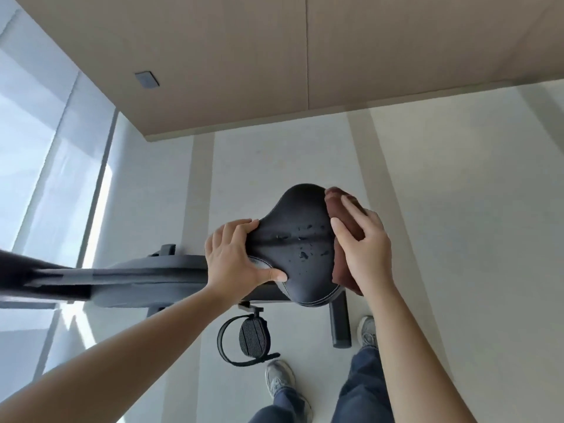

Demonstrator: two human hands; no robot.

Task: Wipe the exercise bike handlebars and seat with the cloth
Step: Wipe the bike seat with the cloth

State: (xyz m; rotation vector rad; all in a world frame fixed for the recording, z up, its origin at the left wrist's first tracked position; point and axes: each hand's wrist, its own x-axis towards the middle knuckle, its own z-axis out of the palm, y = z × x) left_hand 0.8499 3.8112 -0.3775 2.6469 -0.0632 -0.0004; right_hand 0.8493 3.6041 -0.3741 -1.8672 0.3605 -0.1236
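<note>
Seat (300, 215) wipe in hand: left grip (235, 257) clamped on its edge, right grip (366, 248) flat-fingered, pressing cloth (335, 198) at its side; next we should drag it across the droplets (303, 254).

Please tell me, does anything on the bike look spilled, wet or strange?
Yes. Small drops of liquid lie on the black seat, mostly around its middle, not yet wiped. The right hand presses the brown cloth against the seat's right edge, beside them. The left hand grips its left edge.
</note>
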